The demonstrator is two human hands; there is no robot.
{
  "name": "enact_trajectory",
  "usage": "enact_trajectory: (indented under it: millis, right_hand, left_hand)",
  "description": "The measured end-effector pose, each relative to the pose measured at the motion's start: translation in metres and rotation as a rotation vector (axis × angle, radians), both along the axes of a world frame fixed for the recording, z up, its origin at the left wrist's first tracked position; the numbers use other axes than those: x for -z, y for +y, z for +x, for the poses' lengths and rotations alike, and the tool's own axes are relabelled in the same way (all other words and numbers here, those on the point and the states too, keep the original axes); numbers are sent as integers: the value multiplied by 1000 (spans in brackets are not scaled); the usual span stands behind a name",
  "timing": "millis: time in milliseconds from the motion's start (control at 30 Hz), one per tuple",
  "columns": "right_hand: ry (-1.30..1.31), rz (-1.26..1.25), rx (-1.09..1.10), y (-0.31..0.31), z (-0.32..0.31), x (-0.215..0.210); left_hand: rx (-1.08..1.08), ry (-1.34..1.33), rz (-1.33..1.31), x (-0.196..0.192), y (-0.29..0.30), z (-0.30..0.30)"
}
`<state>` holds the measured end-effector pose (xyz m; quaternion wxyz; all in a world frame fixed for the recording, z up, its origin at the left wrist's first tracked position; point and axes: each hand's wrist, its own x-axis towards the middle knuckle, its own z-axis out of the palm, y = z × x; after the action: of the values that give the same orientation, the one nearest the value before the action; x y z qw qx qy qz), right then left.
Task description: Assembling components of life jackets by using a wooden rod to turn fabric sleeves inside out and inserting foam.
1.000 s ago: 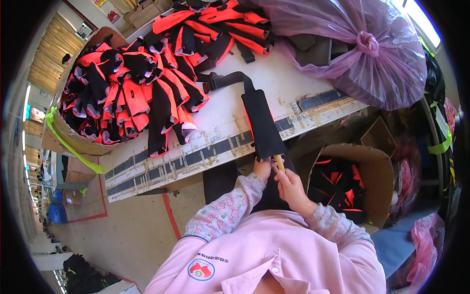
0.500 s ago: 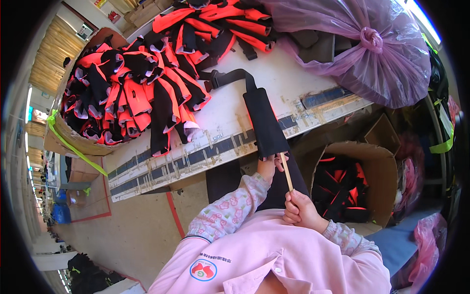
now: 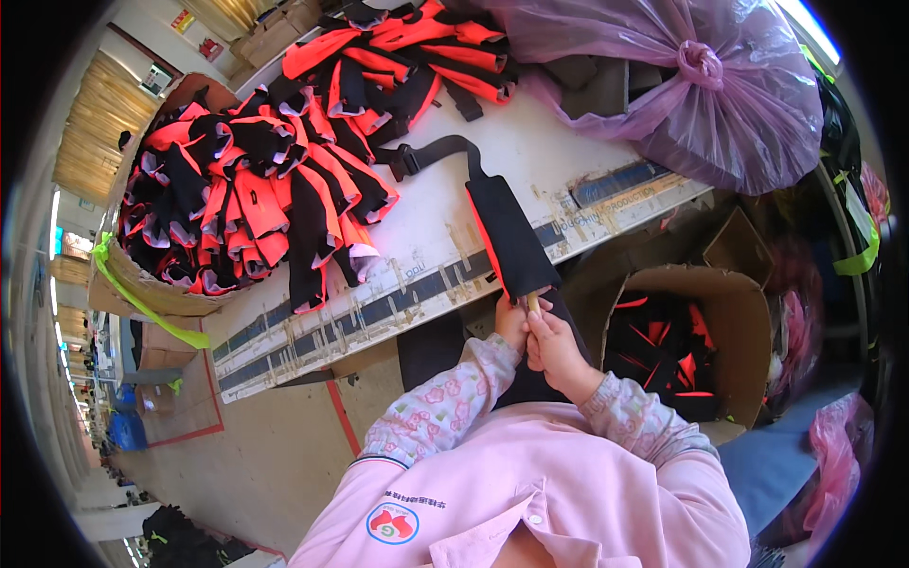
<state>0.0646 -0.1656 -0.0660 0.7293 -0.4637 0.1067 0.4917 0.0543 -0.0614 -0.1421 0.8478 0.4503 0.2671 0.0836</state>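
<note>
A black fabric sleeve [image 3: 516, 237] with an orange edge lies over the table's near edge, its open end toward me. From its far end runs a black strap [image 3: 445, 150] with a plastic buckle [image 3: 405, 162]. My left hand [image 3: 512, 324] is closed on the near end of the sleeve, its fingertips partly hidden. Close beside it, my right hand [image 3: 557, 348] grips a pale wooden stick [image 3: 534, 303]. Only a short piece of the stick shows at the sleeve's opening; the rest is hidden by the sleeve and my fingers.
Orange-and-black fabric pieces [image 3: 256, 204] heap at the left of the white table [image 3: 426, 227], spilling from a carton. A tied purple plastic bag [image 3: 748, 123] sits at the far right. Below the table, a cardboard box [image 3: 739, 331] holds more such pieces.
My right hand has moved up and left, close to my left hand. Much less of the stick shows outside the sleeve. The sleeve has turned a little, showing its orange left edge.
</note>
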Motion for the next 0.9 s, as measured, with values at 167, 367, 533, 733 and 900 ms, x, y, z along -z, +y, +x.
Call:
enact_trajectory:
  millis: [167, 367, 533, 733, 900]
  right_hand:
    - [-443, -258, -190, -37, 11, 4]
    - [-1408, -591, -431, -145, 30, 22]
    - [-1626, -630, -131, -137, 84, 8]
    - [-2112, -935, 127, -62, 196, -30]
    - [-1430, -918, 362, 3, 287, -72]
  left_hand:
    - [-58, 32, 67, -7, 4, -5]
    - [-51, -5, 203, -35, 60, -14]
    - [-101, -49, 127, -61, 87, -8]
    - [26, 97, 2, -40, 41, -17]
    - [40, 93, 15, -39, 33, -14]
